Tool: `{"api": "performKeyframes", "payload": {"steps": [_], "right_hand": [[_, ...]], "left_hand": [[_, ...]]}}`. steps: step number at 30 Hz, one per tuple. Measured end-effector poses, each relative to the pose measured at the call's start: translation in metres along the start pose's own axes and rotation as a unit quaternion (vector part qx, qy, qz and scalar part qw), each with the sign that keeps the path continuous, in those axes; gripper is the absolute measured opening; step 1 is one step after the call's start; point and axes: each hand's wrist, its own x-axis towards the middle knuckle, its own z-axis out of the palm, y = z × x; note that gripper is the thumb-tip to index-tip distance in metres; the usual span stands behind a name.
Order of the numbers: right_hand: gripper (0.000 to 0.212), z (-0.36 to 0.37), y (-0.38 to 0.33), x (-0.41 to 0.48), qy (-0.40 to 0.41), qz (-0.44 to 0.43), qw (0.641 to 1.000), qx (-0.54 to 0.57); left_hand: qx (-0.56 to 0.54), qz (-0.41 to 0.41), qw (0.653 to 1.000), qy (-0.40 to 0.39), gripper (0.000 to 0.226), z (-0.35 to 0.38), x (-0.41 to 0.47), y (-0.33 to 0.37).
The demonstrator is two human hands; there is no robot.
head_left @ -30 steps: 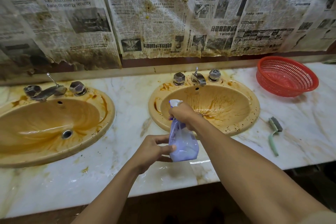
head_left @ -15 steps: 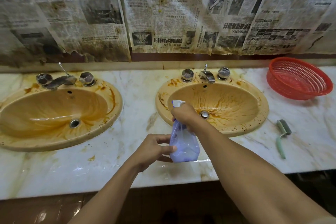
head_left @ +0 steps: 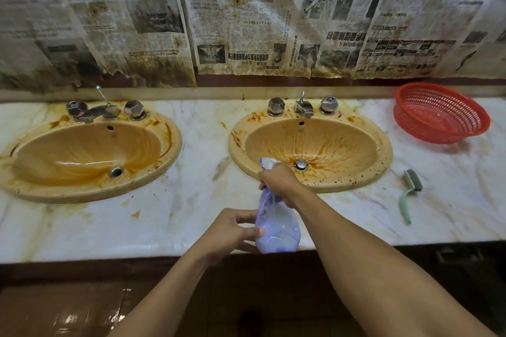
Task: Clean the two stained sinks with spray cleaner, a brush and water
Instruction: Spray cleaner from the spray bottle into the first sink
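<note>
Two tan oval sinks streaked with brown stains sit in a marble counter: the left sink (head_left: 90, 150) and the right sink (head_left: 315, 145). A pale purple spray bottle (head_left: 276, 227) stands upright at the counter's front edge, before the right sink. My right hand (head_left: 279, 183) is closed around its white trigger head, nozzle pointing left and away. My left hand (head_left: 232, 230) grips the bottle's lower body from the left. A green-handled scrubbing brush (head_left: 409, 194) lies on the counter to the right of the right sink.
A red plastic colander basket (head_left: 440, 115) rests at the back right of the counter (head_left: 191, 208). Each sink has a chrome tap with two knobs, the left tap (head_left: 98, 111) and the right tap (head_left: 303, 107). Stained newspaper (head_left: 246, 13) covers the wall behind.
The view has pulled back and shifted, so both sinks sit higher and more fully in frame. Both hands keep the same hold on the spray bottle, which has barely moved.
</note>
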Motion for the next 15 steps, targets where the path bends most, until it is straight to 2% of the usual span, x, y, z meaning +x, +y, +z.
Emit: {"api": "performKeyframes", "payload": {"steps": [4,8,11,15], "right_hand": [[0.039,-0.006,0.023,-0.028,-0.002,-0.011,1.000,0.025],[0.051,-0.020,0.046,-0.061,0.033,-0.028,0.998,0.037],[0.049,-0.033,0.064,-0.087,0.058,-0.035,0.996,0.065],[0.029,-0.049,0.084,-0.116,0.064,-0.014,0.992,0.108]], "left_hand": [[-0.012,0.004,1.000,0.009,0.031,0.030,-0.023,-0.008],[-0.001,0.008,1.000,0.027,0.034,0.063,-0.044,-0.012],[0.002,0.008,1.000,0.028,0.036,0.089,-0.059,-0.013],[0.008,0.012,1.000,0.012,0.035,0.119,-0.078,-0.016]]}}
